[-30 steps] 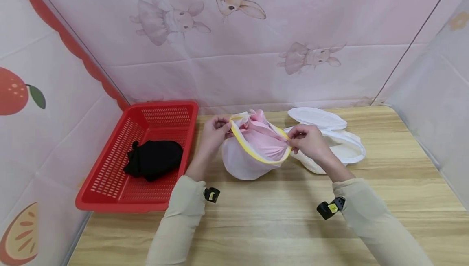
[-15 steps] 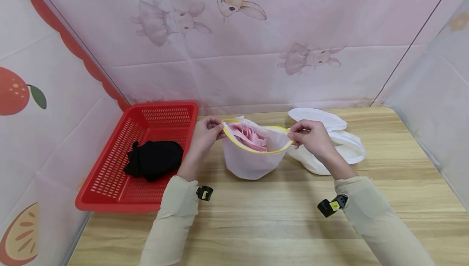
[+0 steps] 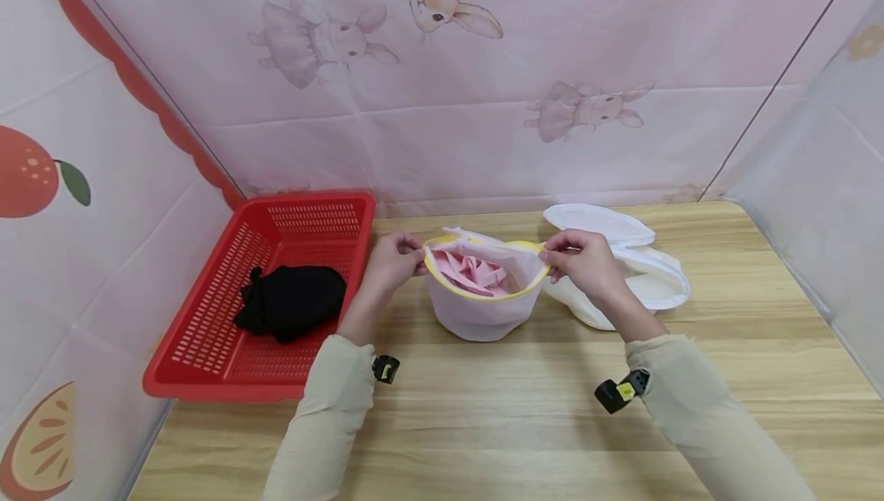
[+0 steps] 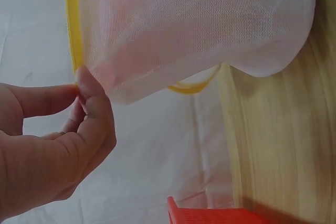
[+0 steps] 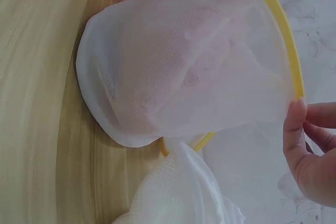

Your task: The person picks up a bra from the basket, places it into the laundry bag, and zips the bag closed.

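A white mesh laundry bag [image 3: 483, 321] with yellow trim stands upright on the table, its mouth spread wide. Crumpled pink cloth [image 3: 473, 272] lies inside and shows faintly through the mesh in both wrist views. My left hand [image 3: 395, 262] pinches the left end of the yellow rim [image 4: 73, 19] between thumb and forefinger. At the opposite end, my right hand [image 3: 585, 262] pinches the rim the same way. Behind that hand lies a second white mesh bag [image 3: 599, 222] with its lid flap folded back, partly hidden by the hand and wrist.
To the left sits a red plastic basket [image 3: 186, 387] with slotted walls, holding a black cloth item [image 3: 297, 301]. The wooden table [image 3: 483, 432] meets a pink rabbit-print backdrop [image 3: 456, 156] at the back. Fabric walls stand at both sides.
The pink cloth, earlier bulging up to the mouth, now sits lower inside the bag. The left hand moved outward, then slightly back right; the bag's rim is lower and wider than at first.
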